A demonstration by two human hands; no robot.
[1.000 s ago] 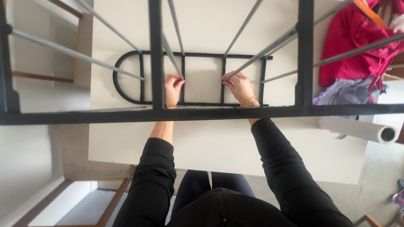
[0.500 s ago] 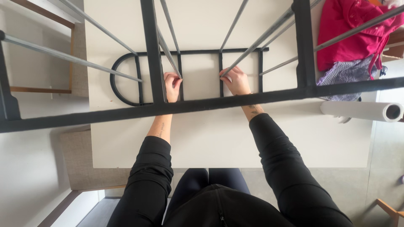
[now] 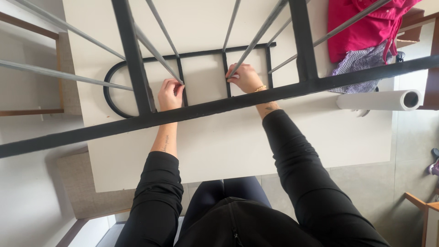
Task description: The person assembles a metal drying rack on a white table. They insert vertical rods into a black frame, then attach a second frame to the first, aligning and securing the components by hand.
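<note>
Fingers (image 3: 176, 87) pinching black metal frame (image 3: 201, 54), grey rods (image 3: 157, 54)

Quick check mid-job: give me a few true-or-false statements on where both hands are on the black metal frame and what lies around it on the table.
1. Both hands grip parts of the black metal frame. True.
2. The left hand holds the paper roll. False: the white paper roll lies untouched at the white table's right edge.
3. The right hand is at an upright bar where a grey rod meets it. True.
4. The red garment lies beside the left hand. False: it lies at the far right.
</note>
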